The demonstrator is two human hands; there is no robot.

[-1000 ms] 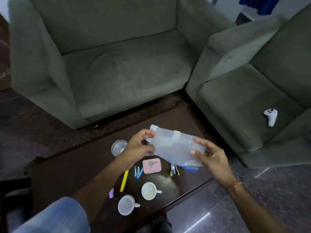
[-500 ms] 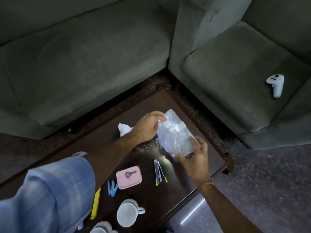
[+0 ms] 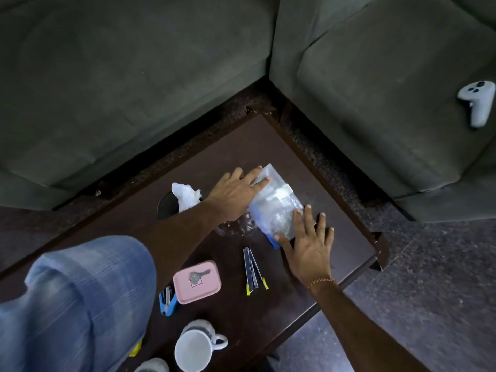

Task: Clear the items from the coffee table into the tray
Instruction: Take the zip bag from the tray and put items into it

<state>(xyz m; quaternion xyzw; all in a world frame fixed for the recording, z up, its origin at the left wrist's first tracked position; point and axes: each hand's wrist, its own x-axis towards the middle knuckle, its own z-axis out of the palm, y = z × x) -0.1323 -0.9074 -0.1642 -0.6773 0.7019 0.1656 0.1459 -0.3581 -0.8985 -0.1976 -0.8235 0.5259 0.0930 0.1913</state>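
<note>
A translucent plastic tray (image 3: 276, 205) lies on the dark brown coffee table (image 3: 236, 149) near its far right corner. My left hand (image 3: 233, 194) rests over the tray's far end with fingers laid on top. My right hand (image 3: 308, 242) holds its near end, fingers on top and thumb at the blue-edged corner. Loose on the table are a crumpled white tissue (image 3: 185, 194), a pink box with a key on it (image 3: 197, 281), silver clips with yellow tips (image 3: 252, 272), blue clips (image 3: 167, 302) and a white mug (image 3: 198, 345).
A second mug (image 3: 153, 365) and a yellow item (image 3: 135, 349) peek out at the bottom edge. My jeans-clad knee (image 3: 75, 304) covers the table's left part. Green sofas border the table on two sides; a white controller (image 3: 476, 102) lies on the right one.
The tray has come down from mid-air onto the table, both hands following it and flattening on top. The view has tilted down and closer to the table.
</note>
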